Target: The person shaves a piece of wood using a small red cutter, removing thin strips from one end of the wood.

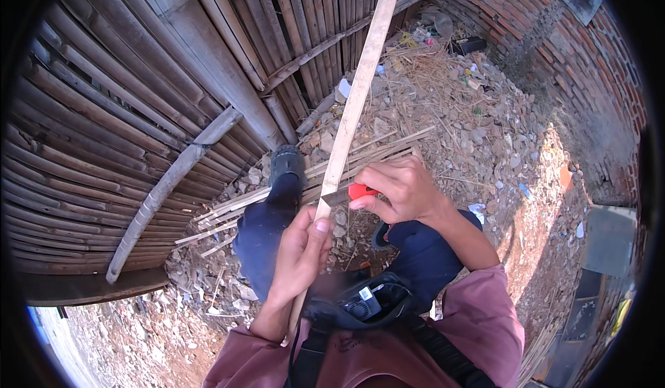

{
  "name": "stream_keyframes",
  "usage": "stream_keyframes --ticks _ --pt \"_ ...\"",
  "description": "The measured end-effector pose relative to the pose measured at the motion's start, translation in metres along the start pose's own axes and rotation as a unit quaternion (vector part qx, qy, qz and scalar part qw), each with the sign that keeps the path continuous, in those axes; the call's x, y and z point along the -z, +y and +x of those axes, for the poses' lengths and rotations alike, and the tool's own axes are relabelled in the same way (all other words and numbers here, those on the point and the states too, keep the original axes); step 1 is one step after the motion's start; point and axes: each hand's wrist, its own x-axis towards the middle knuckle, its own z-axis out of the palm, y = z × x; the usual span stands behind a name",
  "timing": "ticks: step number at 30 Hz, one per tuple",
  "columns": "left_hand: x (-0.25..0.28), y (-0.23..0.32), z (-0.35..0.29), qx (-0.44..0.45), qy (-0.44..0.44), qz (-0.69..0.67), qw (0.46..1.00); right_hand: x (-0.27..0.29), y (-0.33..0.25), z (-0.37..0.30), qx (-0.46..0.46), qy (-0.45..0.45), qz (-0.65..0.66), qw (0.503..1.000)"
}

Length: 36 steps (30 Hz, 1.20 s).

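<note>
A long, pale wooden strip (357, 100) runs from the top of the view down between my hands toward my body. My left hand (303, 253) is closed around its lower part, with the thumb lying on the strip. My right hand (398, 187) is closed on a red-handled cutting tool (361, 192). The tool's flat greyish blade lies against the strip's right side, just above my left fingers. A slanting line crosses the strip there; I cannot tell how deep it goes. My fingers hide part of the red handle.
More thin wooden strips (232, 211) lie on the rubble ground (485, 152) beside my dark boot (287, 161). A bamboo wall (118, 131) rises at the left, a brick wall (589, 62) at the right. A black pouch (360, 301) hangs at my waist.
</note>
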Motion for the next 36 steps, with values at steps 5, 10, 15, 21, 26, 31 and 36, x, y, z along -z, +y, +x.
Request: stream_keyframes --ticks 5,10,15,21,26,31,36 --pt "0.002 -0.002 -0.002 -0.035 0.033 0.074 0.996 -0.007 -0.003 0.000 -0.002 0.005 -0.030 1.000" --pt "0.004 -0.001 -0.001 -0.027 0.026 0.086 0.996 -0.003 0.004 0.000 -0.010 0.039 -0.066 0.997" --pt "0.010 -0.015 -0.011 -0.030 0.002 0.098 0.995 0.053 0.058 0.010 -0.223 0.169 -0.116 0.953" --pt "0.005 -0.004 -0.001 -0.021 -0.014 0.055 0.998 0.048 0.062 -0.012 -0.206 0.167 -0.028 0.964" --pt "0.004 -0.001 -0.004 0.037 -0.022 -0.022 0.999 0.016 0.026 -0.003 -0.004 0.058 -0.008 0.998" --pt "0.006 0.001 -0.005 0.039 -0.021 -0.034 0.998 -0.002 0.003 0.003 0.005 0.001 -0.008 1.000" --pt "0.005 -0.002 -0.006 0.005 -0.001 0.011 1.000 -0.004 0.001 0.005 0.013 0.010 -0.010 1.000"
